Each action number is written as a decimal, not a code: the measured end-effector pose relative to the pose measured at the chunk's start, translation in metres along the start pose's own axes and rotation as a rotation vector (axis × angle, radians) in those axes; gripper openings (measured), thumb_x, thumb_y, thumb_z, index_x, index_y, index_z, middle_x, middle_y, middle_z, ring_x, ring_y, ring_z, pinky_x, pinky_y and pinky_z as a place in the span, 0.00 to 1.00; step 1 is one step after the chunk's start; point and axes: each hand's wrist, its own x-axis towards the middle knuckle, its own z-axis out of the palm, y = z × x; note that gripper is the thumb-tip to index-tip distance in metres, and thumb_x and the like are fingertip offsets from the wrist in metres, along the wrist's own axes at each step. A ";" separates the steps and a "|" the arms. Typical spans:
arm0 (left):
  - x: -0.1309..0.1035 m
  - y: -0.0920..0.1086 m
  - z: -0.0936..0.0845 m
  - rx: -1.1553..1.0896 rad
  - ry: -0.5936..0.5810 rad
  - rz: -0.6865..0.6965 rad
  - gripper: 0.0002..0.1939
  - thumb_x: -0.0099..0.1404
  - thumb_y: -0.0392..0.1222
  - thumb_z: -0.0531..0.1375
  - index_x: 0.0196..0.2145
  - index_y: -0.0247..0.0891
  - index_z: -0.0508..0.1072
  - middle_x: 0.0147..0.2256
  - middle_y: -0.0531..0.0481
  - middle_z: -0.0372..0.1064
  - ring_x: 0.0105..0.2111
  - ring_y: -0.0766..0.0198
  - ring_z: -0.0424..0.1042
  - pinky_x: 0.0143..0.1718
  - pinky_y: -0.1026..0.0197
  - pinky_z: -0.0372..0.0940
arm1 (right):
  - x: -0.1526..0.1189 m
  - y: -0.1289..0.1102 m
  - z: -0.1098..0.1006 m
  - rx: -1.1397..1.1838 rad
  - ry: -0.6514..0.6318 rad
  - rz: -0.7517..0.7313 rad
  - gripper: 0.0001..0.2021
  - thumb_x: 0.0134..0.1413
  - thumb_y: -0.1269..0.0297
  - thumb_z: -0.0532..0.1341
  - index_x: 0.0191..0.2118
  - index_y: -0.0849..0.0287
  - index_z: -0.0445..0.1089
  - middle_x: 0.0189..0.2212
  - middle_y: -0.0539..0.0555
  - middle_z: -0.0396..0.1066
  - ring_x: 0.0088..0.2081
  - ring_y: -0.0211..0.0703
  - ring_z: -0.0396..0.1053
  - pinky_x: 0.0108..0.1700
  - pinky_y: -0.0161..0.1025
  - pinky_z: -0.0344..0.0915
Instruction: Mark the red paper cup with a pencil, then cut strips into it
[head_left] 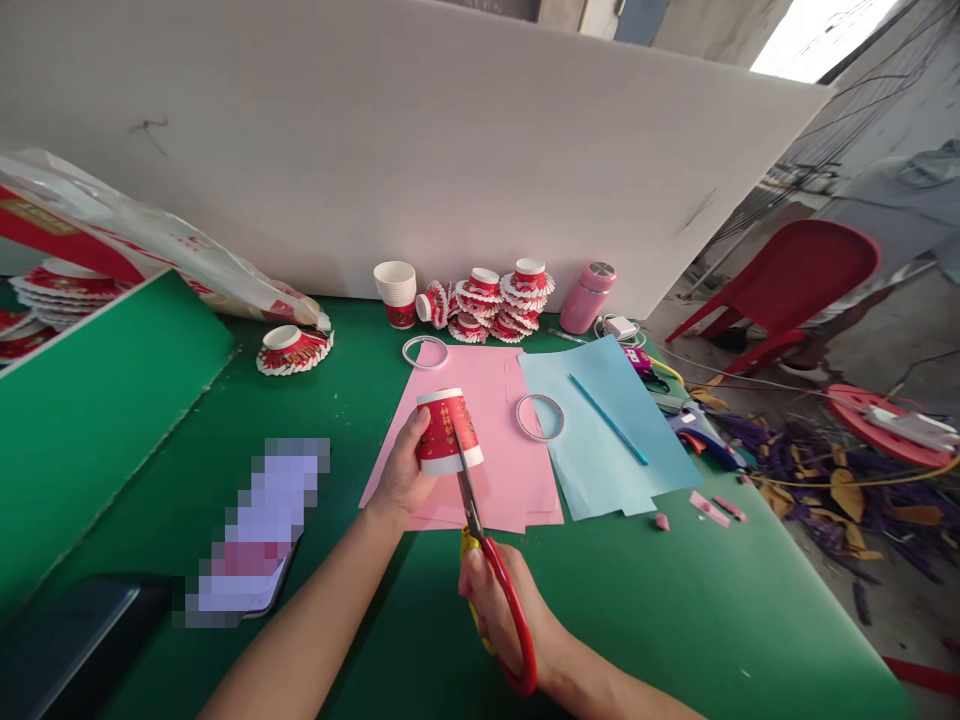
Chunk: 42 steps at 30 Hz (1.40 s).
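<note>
Evidently the step in hand is cutting into the side of a red paper cup (438, 436), which is held above the pink sheets (517, 485) in front of the person. The left hand (403, 468) grasps the cup from its left side, thumb on the wall, while the right hand (538, 620) is wrapped round the handles of the scissors (470, 505). One blade lies along the outside of the printed wall, running in from the wider end; the other seems to be inside, though the cup hides it, so how deep the slit goes is hard to say. Judging by the fringed cups (501, 300) at the back, the next move calls for closing the blades in a straight line towards the narrow end, with the left fingers steadying the thin wall, clear of the edge and not squeezing it.
</note>
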 end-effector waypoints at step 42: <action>0.004 0.010 -0.013 0.084 -0.054 -0.011 0.16 0.48 0.48 0.67 0.33 0.39 0.70 0.31 0.48 0.74 0.29 0.55 0.74 0.31 0.54 0.68 | -0.007 0.011 -0.001 0.305 -0.152 0.100 0.32 0.49 0.29 0.48 0.24 0.58 0.59 0.09 0.41 0.50 0.11 0.28 0.47 0.13 0.29 0.45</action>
